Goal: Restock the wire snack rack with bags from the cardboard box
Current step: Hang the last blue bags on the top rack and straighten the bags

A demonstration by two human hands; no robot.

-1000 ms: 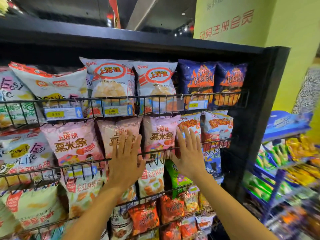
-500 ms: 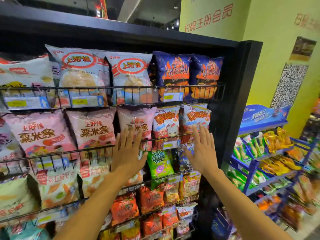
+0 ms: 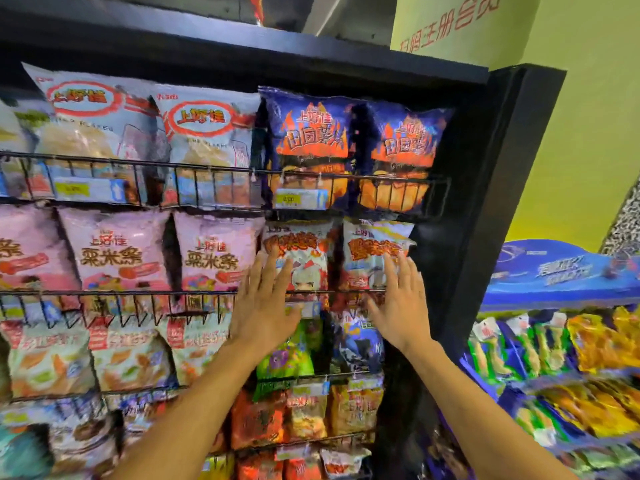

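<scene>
Left hand (image 3: 263, 306), fingers straight and gripping nothing, presses flat on a white foil snack bag with orange lettering (image 3: 304, 261). The right hand (image 3: 401, 306) lies likewise on the matching bag (image 3: 370, 251), both in the black wire rack (image 3: 138, 292). Beside them are pink bags reading 粟米条 (image 3: 214, 254), and above are blue flame-printed bags (image 3: 308, 140).

The wire rack (image 3: 221, 173) is plain black. Top row has pale blue-white bags (image 3: 207, 133) with a red oval logo, next to dark blue bags (image 3: 311, 140) with orange flames. Below that are pink bags (image 3: 117, 251) with brownish-gold lettering and white bags (image 3: 367, 244) with orange-red writing. There's one lime green bag (image 3: 284, 365) lower down, with orange bags (image 3: 256, 420) under it. The price tags (image 3: 287, 199) are yellow, the wall (image 3: 588, 133) is yellow-green with red characters, and the side shelf (image 3: 554, 271) is bright blue.
</scene>
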